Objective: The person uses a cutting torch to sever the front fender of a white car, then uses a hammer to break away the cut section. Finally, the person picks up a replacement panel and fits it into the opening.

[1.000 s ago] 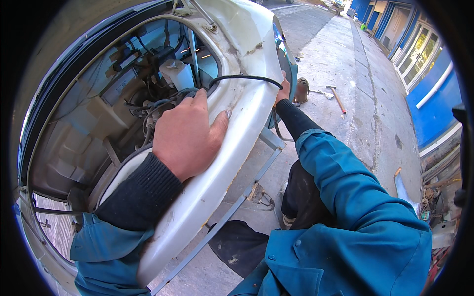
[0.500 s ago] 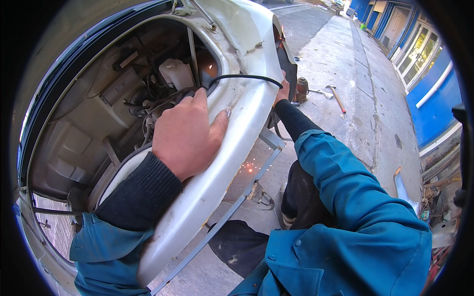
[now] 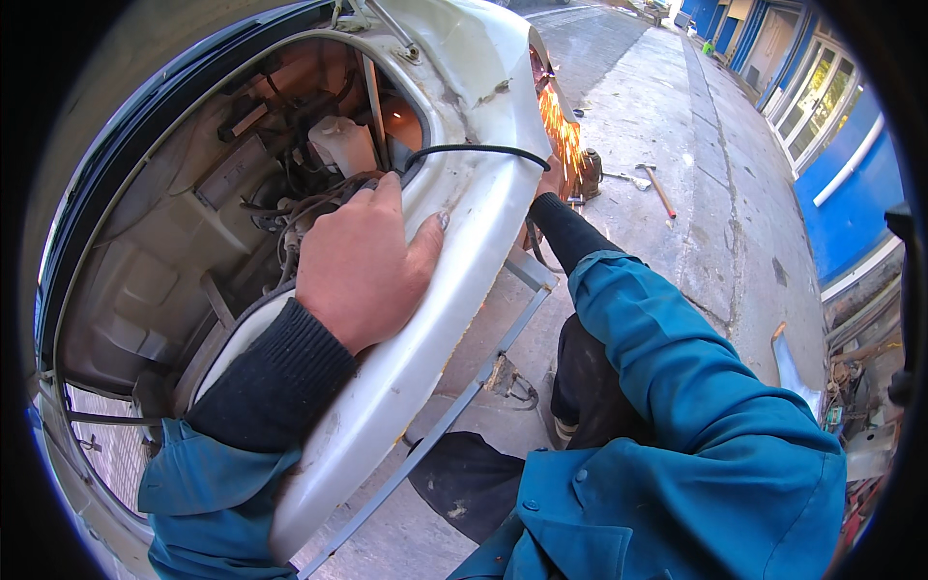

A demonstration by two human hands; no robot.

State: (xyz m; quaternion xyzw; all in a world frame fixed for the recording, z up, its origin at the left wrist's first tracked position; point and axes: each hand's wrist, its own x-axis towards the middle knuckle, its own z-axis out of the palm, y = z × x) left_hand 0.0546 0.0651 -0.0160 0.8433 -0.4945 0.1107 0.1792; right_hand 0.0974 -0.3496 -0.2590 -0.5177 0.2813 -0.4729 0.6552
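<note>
My left hand (image 3: 362,266) lies on the white car fender (image 3: 464,261), its fingers bent over the inner edge of the engine bay and its thumb apart on top. Past the fender's outer side, my right hand (image 3: 551,179) is partly hidden by the panel. It looks closed, but what it holds is out of sight. A thin black cable (image 3: 474,149) crosses the fender and ends beside this hand. Bright orange sparks (image 3: 561,126) spray down just beyond it, and orange light shows inside the engine bay (image 3: 401,124).
A metal bar frame (image 3: 464,399) slants below the fender, near my knees. On the concrete beyond stand a rusty bottle jack (image 3: 591,174) and a hammer (image 3: 659,193). Scrap parts (image 3: 875,416) line the right side by a blue wall (image 3: 855,213).
Sparks beyond my right hand have grown into a bright stream, and the bay glows more. Scattered sparks on the ground below the fender are gone. My left hand stays put.
</note>
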